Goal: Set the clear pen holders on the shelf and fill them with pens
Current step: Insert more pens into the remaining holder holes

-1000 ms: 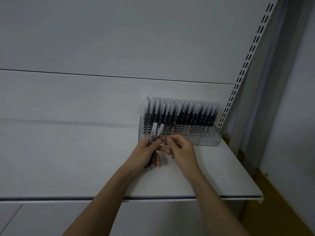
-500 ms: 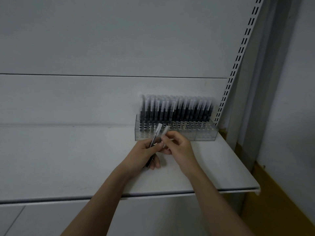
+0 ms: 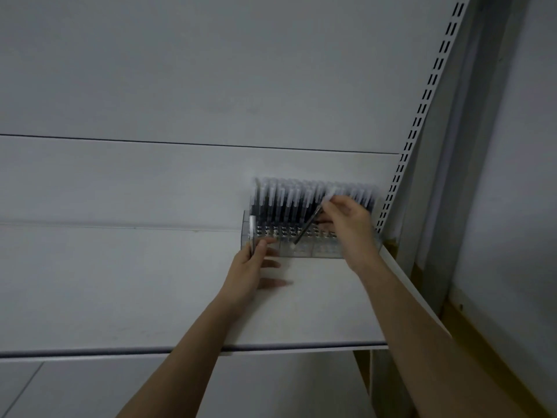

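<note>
Both forearms are showing bare from the lower frame edge to the wrists; no sleeve is covering them. The left hand [image 3: 250, 267] and right hand [image 3: 349, 221] are wearing no gloves, rings, watch or bands. Fingernails are appearing short and unpainted.

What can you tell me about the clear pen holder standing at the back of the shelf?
The clear pen holder is a long, low box that looks like transparent plastic, with a top grid of small holes. It stands flat on the white shelf, near the back panel, close to the slotted upright at the right. Its back rows are packed with upright dark pens with pale caps; the front rows look empty. The right hand angles one pen down toward a front hole. The left hand holds another pen near its left end.
</note>
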The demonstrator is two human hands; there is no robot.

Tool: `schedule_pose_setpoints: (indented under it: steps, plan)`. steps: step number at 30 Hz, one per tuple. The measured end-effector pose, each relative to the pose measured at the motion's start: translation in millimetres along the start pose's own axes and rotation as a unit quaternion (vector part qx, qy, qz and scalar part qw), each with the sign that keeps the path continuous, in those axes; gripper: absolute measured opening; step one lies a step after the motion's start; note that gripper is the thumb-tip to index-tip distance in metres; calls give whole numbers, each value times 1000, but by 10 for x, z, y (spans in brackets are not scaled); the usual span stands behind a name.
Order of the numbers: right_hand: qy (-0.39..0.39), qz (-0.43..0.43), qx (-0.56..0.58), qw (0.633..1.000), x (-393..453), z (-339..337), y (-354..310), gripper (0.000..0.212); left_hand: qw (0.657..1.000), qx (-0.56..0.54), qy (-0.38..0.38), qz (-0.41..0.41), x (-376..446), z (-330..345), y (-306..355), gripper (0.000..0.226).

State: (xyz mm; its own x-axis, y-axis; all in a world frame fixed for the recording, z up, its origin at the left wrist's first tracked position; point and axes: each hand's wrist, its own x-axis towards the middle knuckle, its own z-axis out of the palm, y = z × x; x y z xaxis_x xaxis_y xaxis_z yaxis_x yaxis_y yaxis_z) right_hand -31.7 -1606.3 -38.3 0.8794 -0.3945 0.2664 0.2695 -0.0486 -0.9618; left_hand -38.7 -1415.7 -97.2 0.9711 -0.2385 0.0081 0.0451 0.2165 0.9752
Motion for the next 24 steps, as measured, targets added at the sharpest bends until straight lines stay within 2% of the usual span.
schedule_pose_setpoints:
  steps: [4, 9, 24]
  plan:
    - [7, -86, -93, 992, 271, -19, -199, 5, 1000, 12, 21, -7, 34, -27, -6, 28]
    - [-7, -118, -179, 977, 455, 7, -237, 7, 1000, -4, 18, 4, 45, -41, -6, 34]
    - [-28, -127, -204, 970, 513, 54, -83, 9, 1000, 8, 1, 27, 85, -57, -59, 37]
